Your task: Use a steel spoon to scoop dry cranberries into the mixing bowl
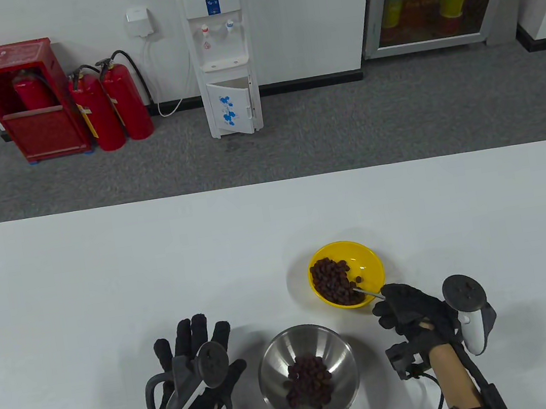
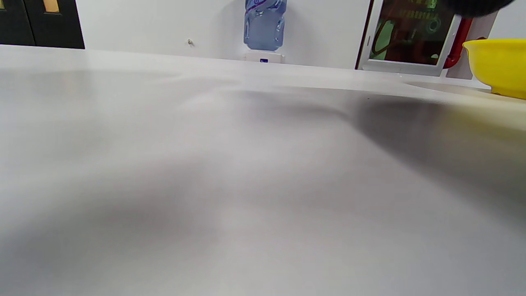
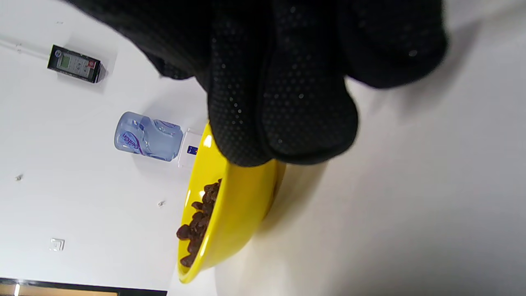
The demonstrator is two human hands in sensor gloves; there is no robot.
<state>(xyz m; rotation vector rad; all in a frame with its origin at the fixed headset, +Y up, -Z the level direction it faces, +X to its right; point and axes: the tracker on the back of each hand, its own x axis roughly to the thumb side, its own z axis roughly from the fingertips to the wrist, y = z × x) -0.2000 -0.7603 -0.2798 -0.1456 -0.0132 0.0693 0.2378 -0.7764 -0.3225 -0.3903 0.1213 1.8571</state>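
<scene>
A white wall with a water dispenser (image 1: 218, 54), two red fire extinguishers (image 1: 109, 103) and a red extinguisher cabinet (image 1: 24, 100) backs a grey carpeted floor; in front of it lies the white worktop (image 1: 108, 270).

On the worktop, a yellow bowl (image 1: 369, 256) sits right of centre, holding a heap of dark red-brown, wrinkled dry cranberries (image 1: 330, 278) piled toward its left and near side. Nearer the person and a little to the left stands the steel mixing bowl (image 1: 276, 363), shiny and round, with a smaller pile of the same cranberries (image 1: 308, 381) at its bottom. The two bowls are near each other but apart.

The steel spoon (image 1: 368, 293) is thin and silvery; its bowl end reaches into the fruit at the near right side of the yellow bowl, and its handle runs over the rim into the right hand (image 1: 412, 314). That hand's fingers (image 3: 287, 98) are curled closed around the handle, just beside the yellow bowl's rim; in the right wrist view the clenched glove covers the spoon entirely.

The left hand (image 1: 197, 369) rests on the worktop to the left of the mixing bowl, not touching it. Its fingers (image 1: 195, 334) are spread and stretched flat, holding nothing.
</scene>
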